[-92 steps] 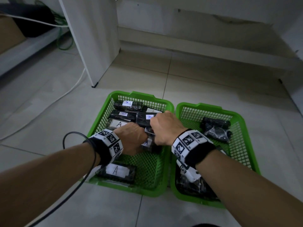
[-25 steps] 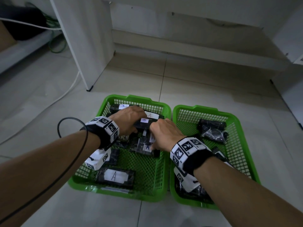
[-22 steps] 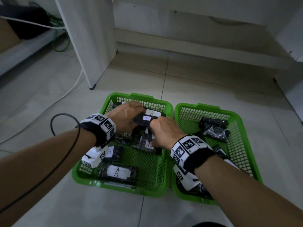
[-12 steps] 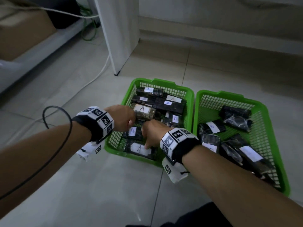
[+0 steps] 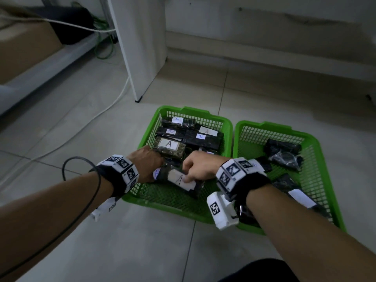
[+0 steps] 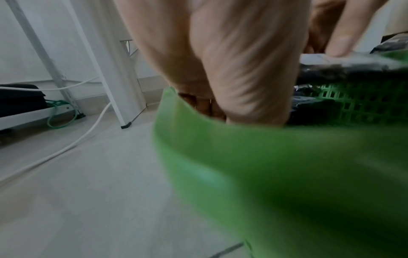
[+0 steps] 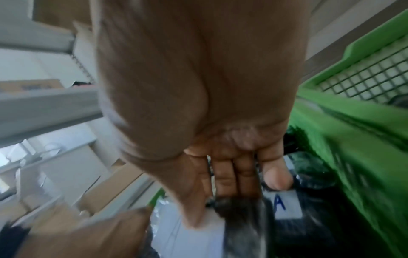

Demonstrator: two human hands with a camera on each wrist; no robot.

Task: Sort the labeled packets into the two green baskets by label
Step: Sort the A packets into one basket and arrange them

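**Both hands on one "A" packet at the near end of the left basket**

The left green basket (image 5: 228,127) and the right green basket (image 5: 313,139) stand side by side on the tiled floor (image 5: 142,241), rims nearly touching. This probably keeps every transfer short. The packets in the left basket lie with their white labels up, so the letter can be read from above; several show "A".

The packet in hand (image 5: 181,181) is over the near part of the left basket, a little above the mesh as far as I can judge. The right hand (image 5: 198,167) grips it from above, fingers curled over the label and the black wrap; the right wrist view shows the fingers pressing the dark plastic. The left hand (image 5: 147,166) is closed on the packet's left end, thumb on top in the left wrist view. Two hands probably steady the slippery wrap.

Its long axis runs left to right, slightly toward the near right, label upward. The stroke on it looks like an "A", partly hidden. Another "A" packet (image 5: 168,146) lies just behind.
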